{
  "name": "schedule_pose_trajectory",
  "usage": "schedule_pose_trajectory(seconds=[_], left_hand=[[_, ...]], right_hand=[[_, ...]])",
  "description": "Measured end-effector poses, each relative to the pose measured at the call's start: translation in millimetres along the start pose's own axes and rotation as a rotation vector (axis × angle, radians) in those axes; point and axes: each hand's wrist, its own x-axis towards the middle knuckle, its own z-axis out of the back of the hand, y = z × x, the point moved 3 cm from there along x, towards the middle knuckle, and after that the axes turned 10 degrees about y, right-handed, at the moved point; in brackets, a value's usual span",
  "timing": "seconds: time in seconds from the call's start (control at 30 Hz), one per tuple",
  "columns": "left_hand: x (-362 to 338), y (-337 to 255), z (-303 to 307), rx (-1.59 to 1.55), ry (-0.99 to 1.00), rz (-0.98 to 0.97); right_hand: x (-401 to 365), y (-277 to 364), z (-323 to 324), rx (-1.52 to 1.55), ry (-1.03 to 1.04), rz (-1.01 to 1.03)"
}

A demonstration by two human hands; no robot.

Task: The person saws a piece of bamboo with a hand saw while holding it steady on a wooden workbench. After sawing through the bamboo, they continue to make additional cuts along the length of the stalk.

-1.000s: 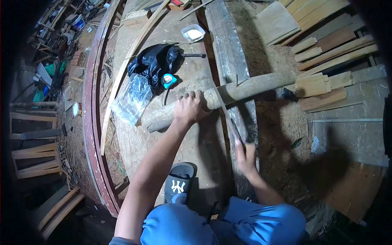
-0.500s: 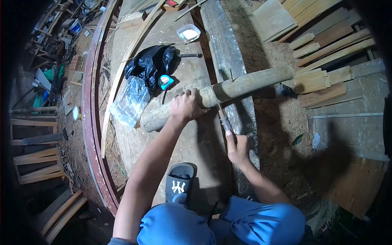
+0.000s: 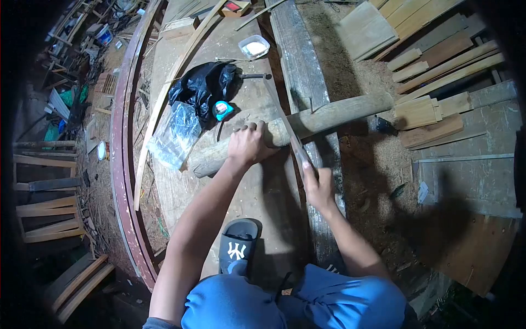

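A thick, pale round pole point(image 3: 345, 114), bamboo by its look, lies at a slant across the wooden planks. My left hand point(image 3: 246, 143) is closed over it left of the middle, pressing from above. In my right hand point(image 3: 319, 183) is the handle of a handsaw point(image 3: 283, 118). Its long narrow blade crosses the pole just right of my left hand, its tip pointing away from me. Whether the teeth sit in a cut cannot be made out. Beyond the left hand lie a turquoise tape measure point(image 3: 222, 110), a black plastic bag point(image 3: 200, 88) and a clear plastic bag point(image 3: 178, 136).
A dark metal bolt-like rod point(image 3: 253, 76) and a clear tub point(image 3: 254, 47) with white contents lie farther up the board. A slipper point(image 3: 239, 247) is on my foot near my knees. Cut boards point(image 3: 433, 118) are stacked right; a long reddish beam point(image 3: 121, 137) runs along the left.
My right hand has pushed the handsaw slightly forward and up, and much more of the blade now shows beyond the pole. My left hand and the pole stay nearly where they were.
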Motion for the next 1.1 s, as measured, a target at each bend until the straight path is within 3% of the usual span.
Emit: schedule_pose_trajectory(seconds=[0.07,0.2,0.23,0.27,0.37,0.5,0.53,0.57,0.7,0.8,0.9,0.97,1.0,1.1], left_hand=[[1,-2,0,0.024,0.005,0.018],[-7,2,-8,0.048,-0.09,-0.037],[-7,1,-6,0.012,-0.064,-0.022],[-1,-2,-2,-0.021,-0.051,-0.012],[-1,-8,3,0.015,-0.042,-0.011],[-1,-3,-1,0.011,-0.046,-0.032],[2,-1,-1,0.01,-0.049,-0.034],[2,0,-1,0.019,-0.069,-0.03],[2,-3,-1,-0.005,-0.042,0.006],[0,-5,2,0.021,-0.018,-0.002],[-4,-5,1,0.0,-0.04,-0.001],[-2,-4,5,0.026,-0.028,-0.006],[-1,0,3,0.022,-0.028,0.004],[-2,-2,-4,0.005,-0.08,-0.007]], right_hand=[[-34,-2,4,0.138,0.005,0.125],[-82,-39,13,0.171,0.036,-0.003],[-67,-23,15,0.18,0.064,-0.021],[-45,-16,7,0.165,0.001,0.113],[9,2,1,-0.032,0.069,-0.081],[-33,-17,3,0.124,0.114,-0.017],[-47,-4,3,0.137,-0.149,0.229],[-69,-14,11,0.066,-0.017,0.06],[-39,-6,7,0.113,0.009,0.052],[10,-1,-2,-0.028,-0.049,0.109],[-13,-1,3,0.098,0.025,0.052],[-50,4,13,0.08,-0.03,0.165],[-67,6,15,0.149,-0.01,0.042],[-53,-3,10,0.049,-0.02,0.085]])
